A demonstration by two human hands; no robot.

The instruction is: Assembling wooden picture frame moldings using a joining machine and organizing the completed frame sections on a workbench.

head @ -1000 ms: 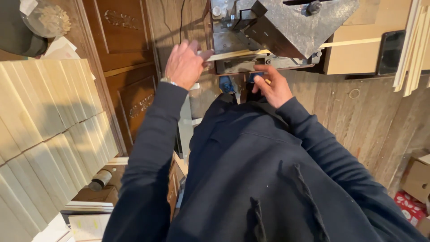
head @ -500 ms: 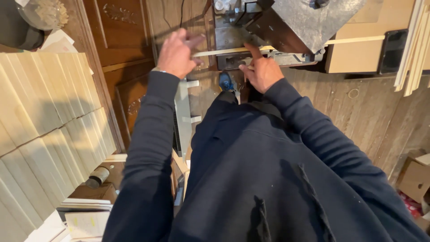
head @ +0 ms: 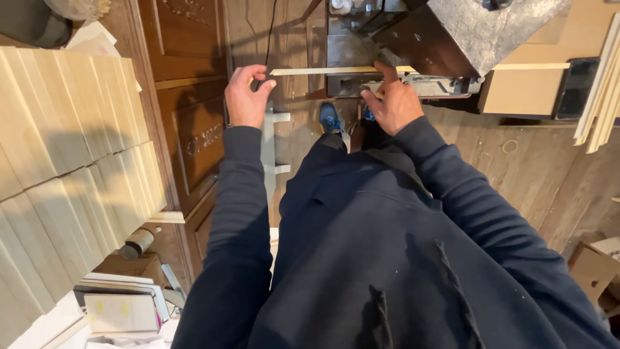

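Note:
A thin pale wooden strip (head: 323,70) lies across the table of a metal machine (head: 413,39) at the top of the view. My left hand (head: 247,97) pinches the strip's left end between thumb and fingers. My right hand (head: 391,103) presses on the strip with its index finger stretched out, right by the machine's grey housing. The strip's far part runs on behind the machine to the right (head: 529,66). Both arms are in dark blue sleeves, and a blue shoe (head: 330,117) shows below on the plank floor.
Stacks of pale wooden slats (head: 64,168) fill the left side. A carved brown wooden door panel (head: 194,123) lies beside them. Boards and a dark phone (head: 575,87) sit at the right, with leaning strips (head: 604,84). A cable (head: 271,26) hangs at the top.
My left hand has closed on the strip's left end and both hands have steadied it on the machine table. The view has tilted down slightly.

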